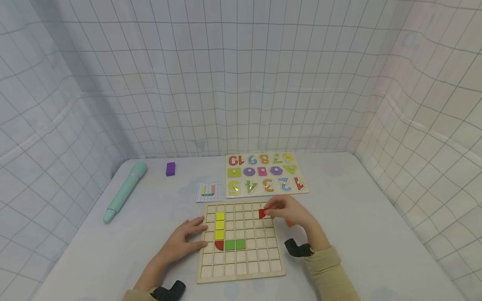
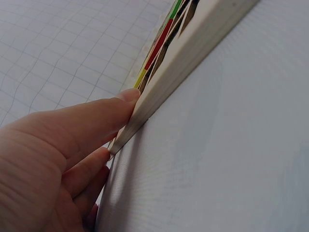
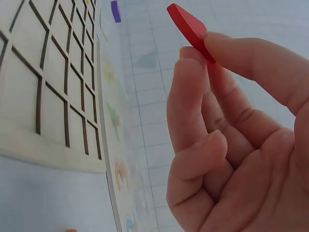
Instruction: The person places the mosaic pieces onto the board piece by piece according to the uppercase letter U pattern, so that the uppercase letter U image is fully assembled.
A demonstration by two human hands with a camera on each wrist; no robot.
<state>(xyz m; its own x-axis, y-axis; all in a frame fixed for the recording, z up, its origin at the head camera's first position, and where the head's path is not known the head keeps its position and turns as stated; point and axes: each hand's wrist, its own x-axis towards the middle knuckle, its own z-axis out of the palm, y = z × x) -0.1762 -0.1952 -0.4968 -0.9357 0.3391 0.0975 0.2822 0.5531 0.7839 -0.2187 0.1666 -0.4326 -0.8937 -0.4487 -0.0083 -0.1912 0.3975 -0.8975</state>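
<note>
A wooden grid board [image 1: 241, 279] lies in front of me. My left hand [image 1: 178, 243] has its fingers spread, with thumb and fingertips touching the board's left edge, as the left wrist view also shows. Above the board's upper right corner, my right hand [image 1: 290, 212] pinches a red tile [image 3: 187, 25] between thumb and fingers. In the grid, yellow square tiles [image 1: 220, 225] form a column. Below them sits a red quarter-round tile [image 1: 219, 245], followed to the right by two green square tiles [image 1: 235, 245]. An orange piece [image 1: 289, 223] lies right of the board, partly hidden by the right hand.
Behind the board lie a pattern card [image 1: 209, 192] and a number-and-shape puzzle [image 1: 241, 195]. A purple block [image 1: 170, 169] stands at the back left. Farther left is a long teal rounded stick [image 1: 124, 192]. Gridded cloth walls enclose the white table on three sides.
</note>
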